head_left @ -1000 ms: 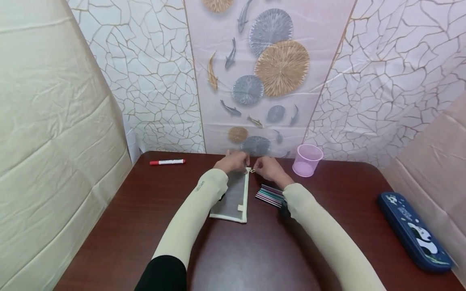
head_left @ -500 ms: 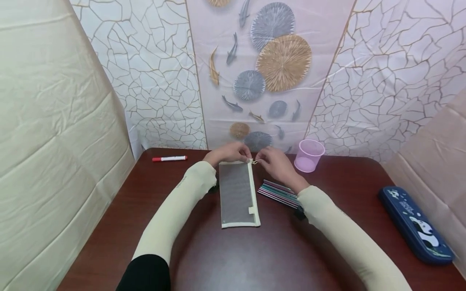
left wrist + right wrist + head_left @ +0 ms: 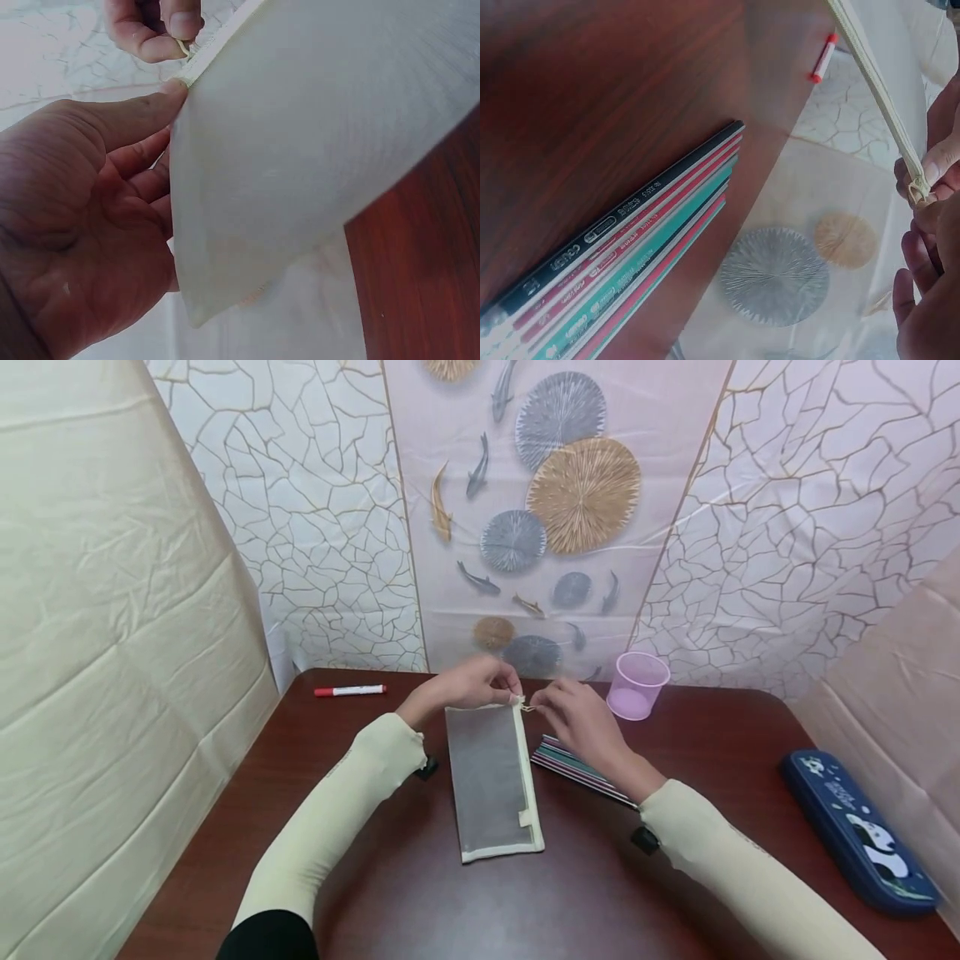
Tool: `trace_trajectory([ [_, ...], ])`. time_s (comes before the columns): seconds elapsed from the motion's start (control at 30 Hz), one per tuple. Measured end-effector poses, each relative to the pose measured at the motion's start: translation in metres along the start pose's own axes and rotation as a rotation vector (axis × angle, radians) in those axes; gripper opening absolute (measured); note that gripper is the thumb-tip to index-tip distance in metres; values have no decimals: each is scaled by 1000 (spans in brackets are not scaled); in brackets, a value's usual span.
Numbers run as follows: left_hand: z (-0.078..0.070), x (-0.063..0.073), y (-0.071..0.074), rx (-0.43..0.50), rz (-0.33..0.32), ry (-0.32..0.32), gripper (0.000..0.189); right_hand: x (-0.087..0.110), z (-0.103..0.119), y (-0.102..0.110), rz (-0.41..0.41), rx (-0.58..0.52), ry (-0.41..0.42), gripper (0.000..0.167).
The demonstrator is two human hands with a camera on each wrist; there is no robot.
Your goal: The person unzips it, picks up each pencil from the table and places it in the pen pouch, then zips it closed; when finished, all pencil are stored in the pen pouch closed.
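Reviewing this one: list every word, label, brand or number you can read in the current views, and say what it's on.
No text reads with certainty.
Pencils: printed lettering on several barrels, too blurred to quote.
Blue case: pale lettering on the lid, too small to read.
Red-and-white marker: marks on its barrel, too small to read.
Right sleeve: faint marking, unreadable.
Mesh pouch: no text visible.

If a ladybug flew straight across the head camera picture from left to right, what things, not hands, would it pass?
Red-and-white marker → grey mesh pouch → pink cup → blue panda case.
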State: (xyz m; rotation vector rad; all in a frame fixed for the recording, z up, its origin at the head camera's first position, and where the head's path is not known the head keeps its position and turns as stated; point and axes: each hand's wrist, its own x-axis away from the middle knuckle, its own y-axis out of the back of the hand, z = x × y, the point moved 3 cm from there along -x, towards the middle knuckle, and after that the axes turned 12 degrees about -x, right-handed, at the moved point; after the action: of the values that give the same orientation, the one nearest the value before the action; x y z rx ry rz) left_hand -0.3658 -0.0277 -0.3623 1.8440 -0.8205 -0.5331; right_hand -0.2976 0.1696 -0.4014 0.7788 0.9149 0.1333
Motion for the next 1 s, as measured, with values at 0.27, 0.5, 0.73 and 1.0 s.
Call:
trace_trajectory([
  [0.27,-14,8,3,-48,-1,-27,8,11,19,11,20,-1,78,12],
  [0.5,-18,10,5,-76,-13,-20,8,24,29,13,42,-6,110,15],
  [0.73,-19,13,9,-75,-43,-30,5,38,41,9,65,-8,118,22],
  [1.0,-23,14,11,-136,-70,-21,5,48,50,12,69,13,123,23],
])
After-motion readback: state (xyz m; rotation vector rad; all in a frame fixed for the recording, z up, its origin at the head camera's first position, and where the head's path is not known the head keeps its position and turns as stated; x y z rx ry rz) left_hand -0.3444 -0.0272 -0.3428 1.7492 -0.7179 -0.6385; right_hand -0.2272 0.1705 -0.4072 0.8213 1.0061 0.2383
